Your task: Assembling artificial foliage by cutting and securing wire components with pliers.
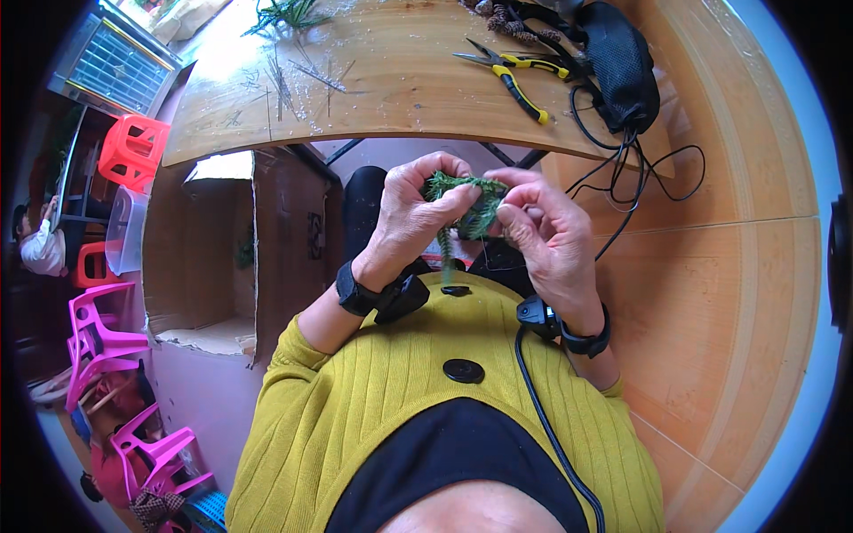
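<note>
Head-worn fisheye, looking steeply down, close over lap and table [400,80]

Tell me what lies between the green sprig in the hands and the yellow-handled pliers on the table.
In the head view, only the bare wooden table edge and a dark table frame bar below it lie between the green sprig and the pliers.

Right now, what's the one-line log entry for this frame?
left hand: pinching green sprig | right hand: fingers on same sprig | pliers: lying on wooden table, untouched | cardboard box: open, left of lap
</note>
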`<state>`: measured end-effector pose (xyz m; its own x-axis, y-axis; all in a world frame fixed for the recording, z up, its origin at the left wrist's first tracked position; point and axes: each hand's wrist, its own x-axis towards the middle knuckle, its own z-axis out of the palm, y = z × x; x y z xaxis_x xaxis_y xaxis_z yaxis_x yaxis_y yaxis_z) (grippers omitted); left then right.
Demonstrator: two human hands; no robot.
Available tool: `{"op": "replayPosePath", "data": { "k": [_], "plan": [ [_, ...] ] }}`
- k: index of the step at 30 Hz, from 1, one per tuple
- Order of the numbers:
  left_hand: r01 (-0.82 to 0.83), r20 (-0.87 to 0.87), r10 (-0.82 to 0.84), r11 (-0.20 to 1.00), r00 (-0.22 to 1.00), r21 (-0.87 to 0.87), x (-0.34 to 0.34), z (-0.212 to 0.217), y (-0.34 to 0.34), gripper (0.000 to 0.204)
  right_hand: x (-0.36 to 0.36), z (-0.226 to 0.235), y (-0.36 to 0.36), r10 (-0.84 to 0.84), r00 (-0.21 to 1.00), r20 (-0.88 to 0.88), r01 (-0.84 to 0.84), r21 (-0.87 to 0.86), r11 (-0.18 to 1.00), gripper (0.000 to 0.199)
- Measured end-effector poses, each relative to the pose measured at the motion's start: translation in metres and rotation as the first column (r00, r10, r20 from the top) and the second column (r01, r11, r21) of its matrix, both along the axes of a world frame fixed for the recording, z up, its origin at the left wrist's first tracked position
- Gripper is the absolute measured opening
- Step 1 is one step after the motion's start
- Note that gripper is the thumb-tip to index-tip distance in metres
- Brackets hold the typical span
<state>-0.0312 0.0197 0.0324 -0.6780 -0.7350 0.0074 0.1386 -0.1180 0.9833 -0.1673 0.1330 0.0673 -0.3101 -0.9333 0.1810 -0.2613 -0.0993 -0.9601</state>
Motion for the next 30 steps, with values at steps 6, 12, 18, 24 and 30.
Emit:
{"op": "replayPosePath", "data": {
  "k": [6,12,18,24,30],
  "plan": [
    [-0.075,-0.051,0.078,0.996,0.996,0.054,-0.005,-0.006,0.001,0.009,-0.004,0.006,-0.004,-0.099,0.995,0.005,0.099,-0.042,0.994,0.004],
    [-0.139,-0.066,0.143,0.989,0.987,0.059,-0.008,-0.005,0.0,0.008,0.001,0.029,-0.004,-0.122,0.992,-0.034,0.119,-0.077,0.99,0.004],
    [-0.162,-0.129,0.185,0.972,0.974,0.168,-0.011,-0.007,0.001,0.01,0.007,0.023,-0.018,-0.073,0.992,-0.107,0.065,-0.08,0.995,0.004],
    [-0.153,-0.114,0.174,0.973,0.978,0.173,-0.012,-0.015,-0.001,0.012,0.006,0.005,-0.026,-0.18,0.891,-0.418,0.161,-0.08,0.984,0.007],
    [-0.145,-0.174,0.159,0.985,0.972,0.089,-0.015,-0.022,-0.002,0.012,0.004,0.005,-0.03,-0.201,0.857,-0.475,0.186,-0.079,0.979,0.007]
  ]
}}
